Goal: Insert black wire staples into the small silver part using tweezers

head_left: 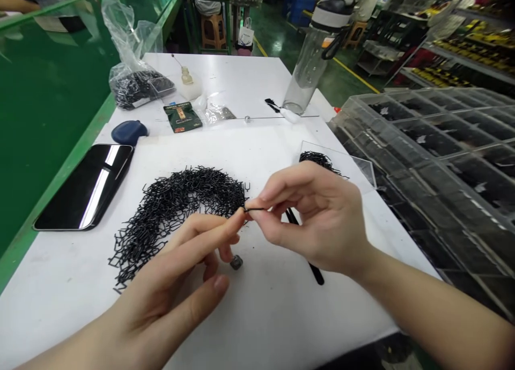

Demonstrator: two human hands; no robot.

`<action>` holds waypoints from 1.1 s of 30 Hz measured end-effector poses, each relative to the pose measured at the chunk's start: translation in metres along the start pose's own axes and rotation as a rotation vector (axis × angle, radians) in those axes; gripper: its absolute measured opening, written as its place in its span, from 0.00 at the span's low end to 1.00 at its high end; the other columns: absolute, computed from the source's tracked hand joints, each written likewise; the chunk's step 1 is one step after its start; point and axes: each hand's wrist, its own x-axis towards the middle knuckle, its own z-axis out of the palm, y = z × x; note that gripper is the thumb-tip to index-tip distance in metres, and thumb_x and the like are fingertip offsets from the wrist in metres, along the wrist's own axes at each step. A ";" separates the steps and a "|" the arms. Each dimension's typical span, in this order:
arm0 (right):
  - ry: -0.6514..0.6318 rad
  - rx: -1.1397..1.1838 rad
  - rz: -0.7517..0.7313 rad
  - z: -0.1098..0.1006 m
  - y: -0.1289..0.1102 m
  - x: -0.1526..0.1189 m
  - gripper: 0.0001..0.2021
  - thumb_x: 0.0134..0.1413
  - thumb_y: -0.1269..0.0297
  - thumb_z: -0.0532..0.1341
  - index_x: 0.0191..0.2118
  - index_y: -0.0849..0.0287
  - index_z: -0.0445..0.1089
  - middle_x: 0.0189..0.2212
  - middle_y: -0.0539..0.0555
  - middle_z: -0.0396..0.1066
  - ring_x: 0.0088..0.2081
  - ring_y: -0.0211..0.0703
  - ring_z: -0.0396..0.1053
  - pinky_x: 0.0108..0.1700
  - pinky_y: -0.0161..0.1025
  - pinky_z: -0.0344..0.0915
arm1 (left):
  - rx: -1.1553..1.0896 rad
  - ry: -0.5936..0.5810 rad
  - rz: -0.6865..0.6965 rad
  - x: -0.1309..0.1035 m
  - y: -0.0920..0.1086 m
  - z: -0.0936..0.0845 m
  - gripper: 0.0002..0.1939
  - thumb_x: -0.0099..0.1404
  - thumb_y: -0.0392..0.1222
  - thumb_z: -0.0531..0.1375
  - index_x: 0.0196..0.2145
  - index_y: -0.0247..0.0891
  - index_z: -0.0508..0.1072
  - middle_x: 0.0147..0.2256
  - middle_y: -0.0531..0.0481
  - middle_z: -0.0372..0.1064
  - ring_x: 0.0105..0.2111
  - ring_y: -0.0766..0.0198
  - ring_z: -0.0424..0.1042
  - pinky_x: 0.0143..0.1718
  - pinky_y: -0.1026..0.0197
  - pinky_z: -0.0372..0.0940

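Observation:
My right hand pinches a small thin black wire-like piece between thumb and forefinger. The forefinger of my left hand reaches to the end of that piece, while its thumb stays well apart. Behind and left of my hands, a curved heap of small black forked pieces lies on the white table. A small dark grey metal block rests just past my left fingers. Beneath my right hand lies a black tool, seemingly tweezers, partly covered by the hand.
A clear tray with more black pieces stands behind my right hand. To the left are a phone and a blue case. Farther back stand a clear bag, a green packet and a bottle. Stacked compartment boxes border the right.

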 end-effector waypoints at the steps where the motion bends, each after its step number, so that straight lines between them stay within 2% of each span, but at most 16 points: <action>1: 0.007 -0.004 -0.006 0.001 0.000 0.000 0.14 0.59 0.79 0.73 0.41 0.50 0.78 0.37 0.45 0.86 0.38 0.40 0.88 0.35 0.33 0.84 | 0.010 -0.004 -0.024 -0.001 0.000 0.001 0.34 0.85 0.39 0.59 0.82 0.64 0.66 0.53 0.42 0.75 0.46 0.55 0.77 0.50 0.57 0.83; 4: 0.024 -0.020 -0.017 0.002 0.001 0.002 0.15 0.60 0.79 0.73 0.43 0.50 0.79 0.38 0.45 0.87 0.40 0.40 0.89 0.36 0.33 0.83 | 0.018 -0.007 -0.059 -0.002 0.003 0.003 0.37 0.84 0.40 0.60 0.83 0.65 0.62 0.54 0.41 0.77 0.47 0.53 0.78 0.45 0.58 0.82; 7: 0.040 -0.067 -0.047 -0.007 0.001 0.010 0.11 0.62 0.76 0.74 0.44 0.50 0.81 0.38 0.45 0.88 0.40 0.41 0.89 0.37 0.35 0.84 | 0.002 0.076 -0.109 -0.001 0.003 0.004 0.34 0.86 0.41 0.59 0.82 0.65 0.64 0.54 0.43 0.77 0.46 0.55 0.78 0.43 0.60 0.81; 9: 0.046 -0.137 -0.065 -0.023 0.002 0.020 0.09 0.64 0.74 0.74 0.39 0.49 0.84 0.39 0.46 0.90 0.40 0.42 0.89 0.38 0.39 0.85 | 0.044 0.114 -0.102 0.000 0.002 0.004 0.31 0.85 0.39 0.60 0.79 0.62 0.69 0.51 0.44 0.77 0.48 0.55 0.77 0.44 0.62 0.79; 12: 0.067 -0.308 -0.022 -0.060 0.005 0.038 0.10 0.60 0.74 0.77 0.36 0.46 0.88 0.38 0.47 0.90 0.42 0.45 0.88 0.38 0.41 0.82 | 0.218 0.090 -0.036 -0.001 0.001 0.006 0.28 0.79 0.35 0.65 0.71 0.58 0.78 0.52 0.46 0.77 0.50 0.55 0.76 0.49 0.61 0.76; 15: 0.087 -0.489 0.075 -0.093 0.008 0.050 0.10 0.54 0.74 0.78 0.33 0.47 0.89 0.32 0.48 0.89 0.32 0.43 0.82 0.30 0.41 0.74 | 0.386 0.070 -0.010 -0.003 0.000 0.012 0.23 0.77 0.33 0.64 0.63 0.56 0.82 0.56 0.47 0.79 0.52 0.54 0.77 0.54 0.60 0.75; 17: 0.078 -0.594 0.160 -0.106 0.009 0.052 0.08 0.53 0.73 0.78 0.32 0.48 0.90 0.28 0.48 0.86 0.28 0.43 0.79 0.31 0.42 0.72 | 0.459 0.045 0.036 -0.003 -0.002 0.014 0.22 0.79 0.32 0.61 0.61 0.55 0.83 0.54 0.48 0.80 0.51 0.55 0.78 0.54 0.60 0.75; 20: 0.054 -0.695 0.251 -0.112 0.006 0.053 0.05 0.56 0.69 0.76 0.34 0.50 0.90 0.29 0.51 0.87 0.31 0.47 0.81 0.36 0.44 0.74 | 0.521 0.030 0.080 -0.002 -0.006 0.014 0.23 0.82 0.29 0.57 0.60 0.54 0.83 0.54 0.50 0.81 0.50 0.59 0.80 0.51 0.62 0.75; 24: 0.023 -0.749 0.309 -0.114 -0.008 0.054 0.06 0.62 0.66 0.72 0.38 0.53 0.89 0.35 0.54 0.89 0.38 0.50 0.83 0.43 0.47 0.74 | 0.527 0.015 0.100 0.000 -0.008 0.009 0.20 0.82 0.30 0.59 0.59 0.53 0.82 0.52 0.51 0.82 0.48 0.60 0.81 0.49 0.63 0.75; 27: -0.102 -0.744 0.390 -0.112 -0.023 0.052 0.08 0.67 0.60 0.69 0.40 0.54 0.86 0.32 0.54 0.87 0.34 0.50 0.81 0.38 0.46 0.71 | 0.539 0.026 0.092 0.001 -0.009 0.008 0.17 0.82 0.33 0.62 0.58 0.53 0.83 0.50 0.51 0.82 0.46 0.60 0.82 0.47 0.63 0.76; 30: -0.362 -0.692 0.507 -0.099 -0.030 0.044 0.12 0.69 0.49 0.68 0.41 0.52 0.81 0.23 0.50 0.81 0.24 0.47 0.74 0.29 0.44 0.64 | 0.547 0.046 0.073 0.000 -0.008 0.009 0.15 0.81 0.34 0.65 0.57 0.52 0.83 0.49 0.52 0.83 0.46 0.61 0.82 0.47 0.63 0.76; 31: -0.449 -0.676 0.540 -0.092 -0.029 0.040 0.12 0.67 0.48 0.70 0.42 0.51 0.79 0.22 0.47 0.80 0.21 0.46 0.72 0.27 0.44 0.62 | 0.547 0.050 0.072 0.000 -0.008 0.010 0.14 0.81 0.34 0.66 0.57 0.51 0.83 0.49 0.52 0.83 0.46 0.62 0.82 0.47 0.63 0.76; 33: -0.568 -0.659 0.581 -0.077 -0.023 0.030 0.12 0.64 0.52 0.73 0.45 0.50 0.73 0.21 0.43 0.78 0.19 0.44 0.68 0.26 0.43 0.56 | 0.547 0.054 0.077 0.000 -0.006 0.011 0.13 0.80 0.33 0.66 0.56 0.49 0.83 0.48 0.52 0.83 0.46 0.62 0.82 0.48 0.63 0.76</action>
